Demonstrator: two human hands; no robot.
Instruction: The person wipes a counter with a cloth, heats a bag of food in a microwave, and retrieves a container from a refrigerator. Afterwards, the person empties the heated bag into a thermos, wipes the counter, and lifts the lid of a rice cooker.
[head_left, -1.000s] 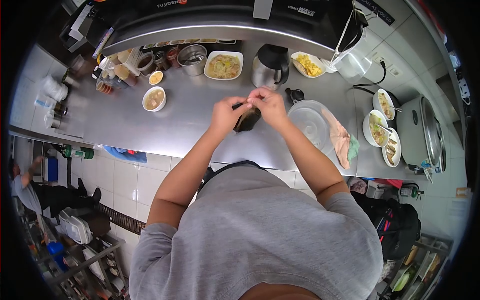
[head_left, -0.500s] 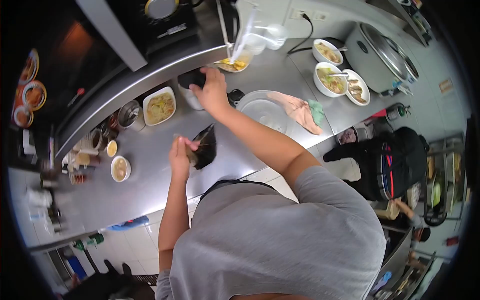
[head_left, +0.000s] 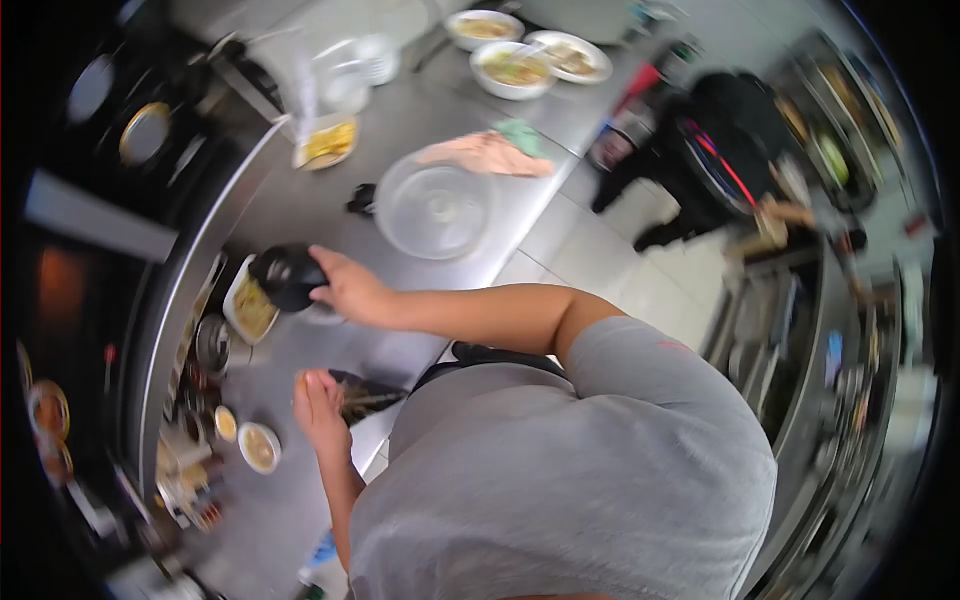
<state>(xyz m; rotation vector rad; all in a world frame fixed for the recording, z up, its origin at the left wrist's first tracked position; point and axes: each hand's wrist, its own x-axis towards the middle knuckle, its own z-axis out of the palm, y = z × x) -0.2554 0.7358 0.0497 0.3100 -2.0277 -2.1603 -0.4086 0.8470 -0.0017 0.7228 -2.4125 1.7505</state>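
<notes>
My right hand [head_left: 352, 289] is closed on a round black lid [head_left: 288, 277] above the steel counter, by the noodle dish. A pale shape shows just below it, and blur hides whether a container is still attached. My left hand [head_left: 318, 405] is closed, lower down near the counter's front edge. From its fingers a dark, shiny plastic bag [head_left: 368, 394] spreads toward my body, partly smeared by motion. Close to the black lid stands a white rectangular dish of noodles [head_left: 248, 305].
A large clear round lid [head_left: 435, 210] lies on the counter, with a pink cloth [head_left: 480, 153] beside it. Food bowls [head_left: 512, 72] stand at the far end. A small soup bowl [head_left: 260, 448] sits at left. Behind, at right, is a person in black [head_left: 735, 140].
My view has turned, so the counter appears rotated. My right hand has closed on the black lid and moved with it toward the noodle dish. The left hand keeps the bag.
</notes>
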